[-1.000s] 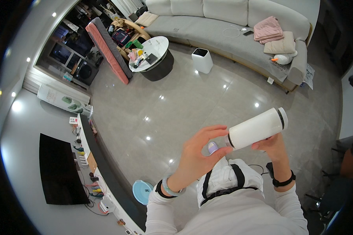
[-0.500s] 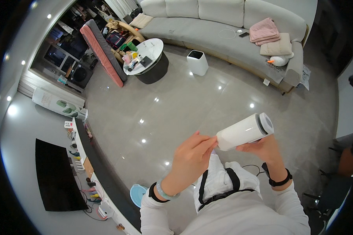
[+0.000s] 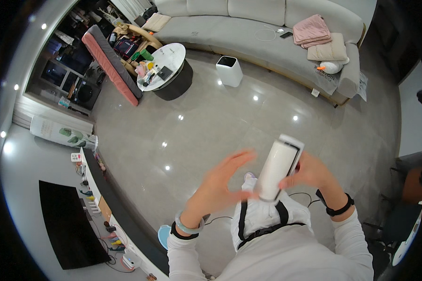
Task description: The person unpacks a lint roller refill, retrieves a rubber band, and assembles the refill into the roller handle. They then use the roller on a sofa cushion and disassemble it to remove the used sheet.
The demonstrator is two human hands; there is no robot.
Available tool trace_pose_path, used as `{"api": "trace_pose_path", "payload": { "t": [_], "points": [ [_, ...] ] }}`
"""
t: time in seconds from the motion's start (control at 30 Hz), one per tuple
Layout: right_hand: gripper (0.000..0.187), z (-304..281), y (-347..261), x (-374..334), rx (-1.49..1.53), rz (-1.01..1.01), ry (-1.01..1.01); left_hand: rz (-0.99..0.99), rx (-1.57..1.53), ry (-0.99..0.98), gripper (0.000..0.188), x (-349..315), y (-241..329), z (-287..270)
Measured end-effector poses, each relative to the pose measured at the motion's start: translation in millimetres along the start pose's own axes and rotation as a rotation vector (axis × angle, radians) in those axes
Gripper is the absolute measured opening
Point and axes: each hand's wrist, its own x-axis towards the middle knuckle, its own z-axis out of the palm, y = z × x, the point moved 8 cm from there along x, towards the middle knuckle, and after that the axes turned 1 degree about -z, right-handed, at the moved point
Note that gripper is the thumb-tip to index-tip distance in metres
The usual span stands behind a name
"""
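Observation:
A white cylinder-shaped device [image 3: 274, 172] is tilted in front of my body, with a flat white end piece and a dark gap at its upper end. Its exact kind does not show. My right hand [image 3: 310, 171] grips it from the right side, the thumb across its lower part. To its left, my left hand [image 3: 220, 186] is spread with thumb and fingers apart, slightly smeared by motion. The left thumb tip comes close to the bottom of the device; whether it touches cannot be told.
A white bin [image 3: 229, 71] stands on the tiled floor before a long grey sofa [image 3: 248, 29]. Left of it is a cluttered round table [image 3: 176, 55]. A long dark-topped cabinet [image 3: 112, 196] runs along the left, near a blue basin [image 3: 163, 236]. Chairs [image 3: 403, 201] stand at right.
My left hand has come off the device's lower end and opened to the left. The device has swung more upright in my right hand, its end piece moving left. The view has shifted slightly.

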Motion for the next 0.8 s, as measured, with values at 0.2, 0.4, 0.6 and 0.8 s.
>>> {"api": "trace_pose_path", "payload": {
  "t": [0.2,0.4,0.6,0.8],
  "points": [
    [0.054,38,12,27,-0.010,0.239,-0.336,0.290,-0.087,-0.341,0.145,19,-28,12],
    [0.064,65,-6,64,0.071,0.147,-0.372,0.269,-0.535,-0.402,0.153,26,-59,-8],
    [0.087,89,-1,112,0.162,0.203,-0.362,0.238,-0.693,-0.290,0.154,25,-91,-42],
    [0.152,83,-71,137,-0.176,-0.458,0.001,0.238,-0.601,-0.087,0.145,29,-119,-87]
  ]
}}
